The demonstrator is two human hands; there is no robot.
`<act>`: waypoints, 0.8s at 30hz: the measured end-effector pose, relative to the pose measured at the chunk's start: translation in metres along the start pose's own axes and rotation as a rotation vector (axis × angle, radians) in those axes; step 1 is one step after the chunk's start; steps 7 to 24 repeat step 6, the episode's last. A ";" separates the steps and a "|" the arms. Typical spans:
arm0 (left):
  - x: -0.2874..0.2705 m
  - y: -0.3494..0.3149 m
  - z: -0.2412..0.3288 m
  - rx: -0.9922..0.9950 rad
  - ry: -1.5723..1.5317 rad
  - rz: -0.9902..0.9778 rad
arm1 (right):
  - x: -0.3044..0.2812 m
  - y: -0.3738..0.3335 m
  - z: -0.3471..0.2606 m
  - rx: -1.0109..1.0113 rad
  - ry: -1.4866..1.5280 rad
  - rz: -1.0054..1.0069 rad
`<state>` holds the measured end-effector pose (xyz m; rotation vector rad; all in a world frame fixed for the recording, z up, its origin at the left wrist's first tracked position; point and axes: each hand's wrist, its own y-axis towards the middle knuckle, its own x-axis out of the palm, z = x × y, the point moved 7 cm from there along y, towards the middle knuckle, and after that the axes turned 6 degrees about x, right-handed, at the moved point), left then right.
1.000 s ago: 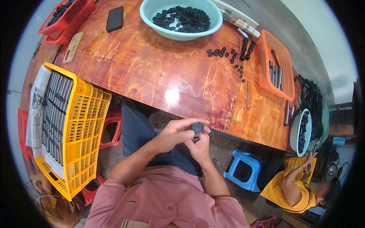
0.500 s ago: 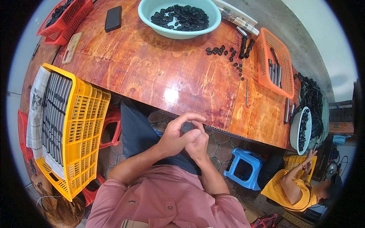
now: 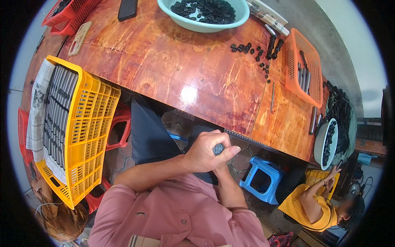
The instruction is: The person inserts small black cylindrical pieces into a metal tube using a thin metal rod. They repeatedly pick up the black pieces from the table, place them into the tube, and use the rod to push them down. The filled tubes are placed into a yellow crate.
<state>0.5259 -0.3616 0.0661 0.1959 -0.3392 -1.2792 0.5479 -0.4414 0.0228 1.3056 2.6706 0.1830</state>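
In front of my body, off the table's near edge, my left hand [image 3: 202,151] is closed around a dark round-ended piece [image 3: 218,149]. Only its round grey-black end shows, between thumb and fingers. My right hand [image 3: 221,165] is pressed against the left from beneath, curled at the same piece. Most of its fingers are hidden behind the left hand, and so is the rest of the piece.
A wooden table [image 3: 164,82] bears a pale blue basin [image 3: 201,25] of black caps, scattered black caps [image 3: 245,48], a thin rod [image 3: 272,97] and an orange basket [image 3: 293,68] with metal tubes. At left stands a yellow crate [image 3: 88,136] of rods. Another person [image 3: 312,203] sits right, near a blue stool [image 3: 263,181].
My hands have shifted slightly right and down, and the left has turned and wrapped more fully over the piece, covering more of the right hand. The view has tilted a little.
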 end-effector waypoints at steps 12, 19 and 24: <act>0.003 0.006 0.005 -0.011 -0.011 -0.239 | 0.000 -0.003 -0.004 -0.062 -0.043 -0.004; 0.003 0.006 0.005 -0.011 -0.011 -0.239 | 0.000 -0.003 -0.004 -0.062 -0.043 -0.004; 0.003 0.006 0.005 -0.011 -0.011 -0.239 | 0.000 -0.003 -0.004 -0.062 -0.043 -0.004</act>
